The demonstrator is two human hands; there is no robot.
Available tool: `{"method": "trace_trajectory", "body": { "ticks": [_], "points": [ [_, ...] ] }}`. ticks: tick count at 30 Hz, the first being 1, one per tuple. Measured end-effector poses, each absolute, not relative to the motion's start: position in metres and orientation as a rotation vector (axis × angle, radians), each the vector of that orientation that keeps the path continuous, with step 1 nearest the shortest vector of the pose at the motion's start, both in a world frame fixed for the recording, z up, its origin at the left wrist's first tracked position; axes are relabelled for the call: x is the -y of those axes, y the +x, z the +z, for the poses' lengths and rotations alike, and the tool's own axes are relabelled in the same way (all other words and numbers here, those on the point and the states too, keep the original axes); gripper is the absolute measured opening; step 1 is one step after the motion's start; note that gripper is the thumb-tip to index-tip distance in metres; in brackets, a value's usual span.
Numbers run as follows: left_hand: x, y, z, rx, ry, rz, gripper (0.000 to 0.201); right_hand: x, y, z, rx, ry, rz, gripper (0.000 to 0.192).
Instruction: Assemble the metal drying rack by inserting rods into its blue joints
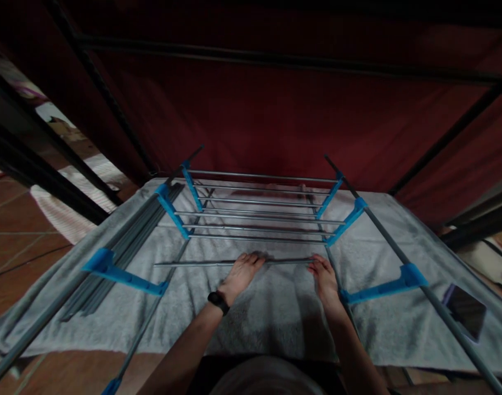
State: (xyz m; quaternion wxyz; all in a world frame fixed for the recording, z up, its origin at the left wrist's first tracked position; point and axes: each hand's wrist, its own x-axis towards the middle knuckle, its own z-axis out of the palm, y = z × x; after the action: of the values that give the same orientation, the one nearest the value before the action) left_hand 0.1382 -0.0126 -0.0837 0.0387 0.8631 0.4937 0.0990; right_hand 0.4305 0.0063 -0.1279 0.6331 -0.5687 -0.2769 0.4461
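Note:
A thin grey metal tube (287, 261) lies crosswise in front of me, just above the bed cover. My left hand (246, 267), with a black wristband on its wrist, is closed over the tube's middle from above. My right hand (322, 271) pinches the tube near its right end. Around my hands stands a rack frame of grey tubes with blue plastic brackets. The lower left bracket (129, 277) and the lower right bracket (384, 285) have no crossbar between them. Farther back, several crossbars (259, 218) join the upper brackets.
A bundle of loose grey tubes (119, 252) lies on the grey blanket (271, 318) at the left. A dark phone (465, 311) rests on the right side. Long side poles (393, 241) flank my arms. Behind the rack hangs a dark red curtain (259, 120) with black bars.

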Motion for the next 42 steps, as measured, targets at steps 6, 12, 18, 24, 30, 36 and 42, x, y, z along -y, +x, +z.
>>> {"method": "trace_trajectory", "body": {
  "ticks": [6,12,18,24,30,36,42],
  "points": [
    [0.013,0.138,-0.088,-1.51,2.66,0.288,0.049,-0.008,0.432,-0.142,0.789,-1.386,0.952,0.036],
    [0.015,0.141,-0.096,-1.557,2.662,0.281,0.045,-0.001,0.426,-0.151,0.961,-1.497,0.809,0.036],
    [0.017,0.144,-0.096,-1.582,2.705,0.264,0.041,0.004,0.425,-0.149,1.066,-1.543,0.715,0.037],
    [0.017,0.145,-0.098,-1.615,2.734,0.267,0.039,0.008,0.423,-0.145,1.122,-1.547,0.69,0.035],
    [0.018,0.146,-0.098,-1.614,2.698,0.269,0.038,0.01,0.42,-0.14,1.111,-1.532,0.695,0.032],
    [0.02,0.146,-0.095,-1.625,2.682,0.239,0.038,0.01,0.419,-0.138,1.135,-1.537,0.677,0.032],
    [0.02,0.143,-0.103,-1.662,2.716,0.222,0.04,0.007,0.417,-0.14,1.105,-1.518,0.669,0.03]
  ]
}}
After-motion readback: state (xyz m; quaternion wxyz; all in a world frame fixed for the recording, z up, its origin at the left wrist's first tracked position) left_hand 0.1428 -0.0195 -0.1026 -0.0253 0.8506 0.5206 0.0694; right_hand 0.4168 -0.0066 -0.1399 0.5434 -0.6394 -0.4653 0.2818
